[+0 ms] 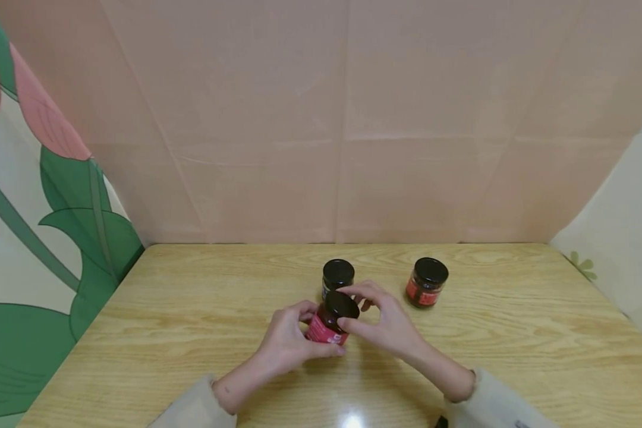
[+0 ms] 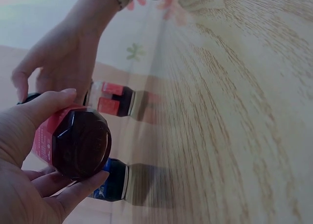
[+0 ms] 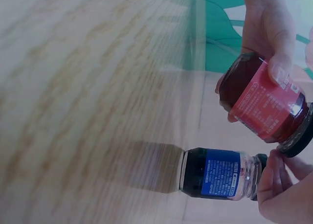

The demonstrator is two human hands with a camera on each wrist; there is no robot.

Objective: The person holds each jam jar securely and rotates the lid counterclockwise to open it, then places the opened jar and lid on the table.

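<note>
So from the head cam, the person has both hands in the middle of the wooden table (image 1: 203, 297), working on a red-label jar (image 1: 329, 324) that's lifted and tilted, lid end pointing toward about 1 o'clock. The left hand (image 1: 285, 342) is wrapped around the jar body from the 8 o'clock side, fingers curled on the glass and label, while the right hand (image 1: 387, 324) comes in from 4 o'clock with thumb and fingertips closed on the jar's black lid (image 1: 342, 304). Right behind the held jar at 12 o'clock sits a second jar (image 1: 337, 275) with a black lid, just beside the right hand's fingers, and a third jar (image 1: 427, 282) with a red label stands off at 2 o'clock, well apart from the hands. Over on the left wrist cam, you're looking straight at the dark faceted bottom of the red-label jar (image 2: 80, 145), with the left hand (image 2: 22, 185) gripping it, thumb over the top and fingers under. The right hand (image 2: 61, 70) is at 12 o'clock beyond it, and the other two jars show past it, one with a red label (image 2: 113, 100) and one with a blue label (image 2: 111, 181). On the right wrist cam, the red-label jar (image 3: 264, 99) hangs tilted at 2 o'clock with the left hand (image 3: 266, 31) clamped round it, the right-hand fingertips (image 3: 274, 182) pinch the lid rim, and the blue-label jar (image 3: 220, 172) stands on the table right next to them.
</note>
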